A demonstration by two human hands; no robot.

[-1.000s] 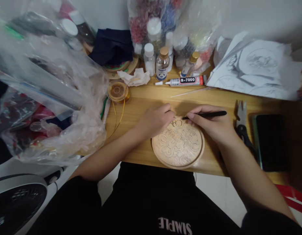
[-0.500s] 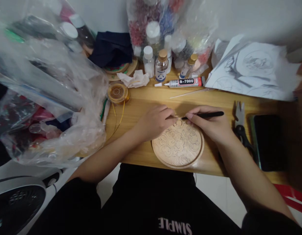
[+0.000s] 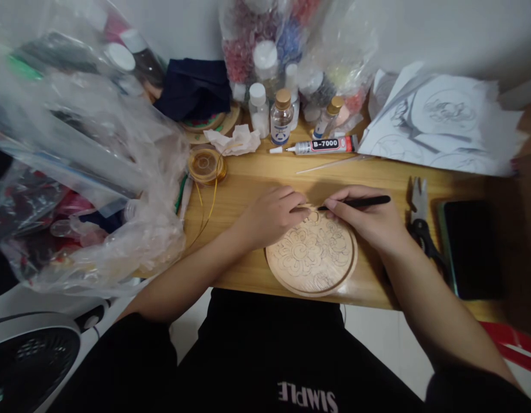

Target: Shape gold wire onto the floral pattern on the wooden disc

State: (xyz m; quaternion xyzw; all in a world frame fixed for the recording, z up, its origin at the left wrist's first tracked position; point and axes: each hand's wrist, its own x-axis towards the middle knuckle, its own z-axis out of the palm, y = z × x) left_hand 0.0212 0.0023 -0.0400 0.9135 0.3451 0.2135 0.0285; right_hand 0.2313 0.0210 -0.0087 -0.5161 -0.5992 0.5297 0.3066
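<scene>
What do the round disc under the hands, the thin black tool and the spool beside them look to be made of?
The round disc looks like pale unfinished wood: matte, with a raised rim and a flower pattern lined on its face. The black tool in the right hand is slim and dark, plastic or metal; I cannot tell which. The spool seems to be clear plastic wound with shiny gold wire or thread.

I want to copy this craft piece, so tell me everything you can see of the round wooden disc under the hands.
The wooden disc is round, pale, unpainted wood with a raised rim and a flower pattern outlined over its face. It lies flat near the front edge of the wooden table. The left hand rests at its upper left rim; the right hand lies on its upper right, holding a thin black tool whose tip meets the disc's top edge.
</scene>
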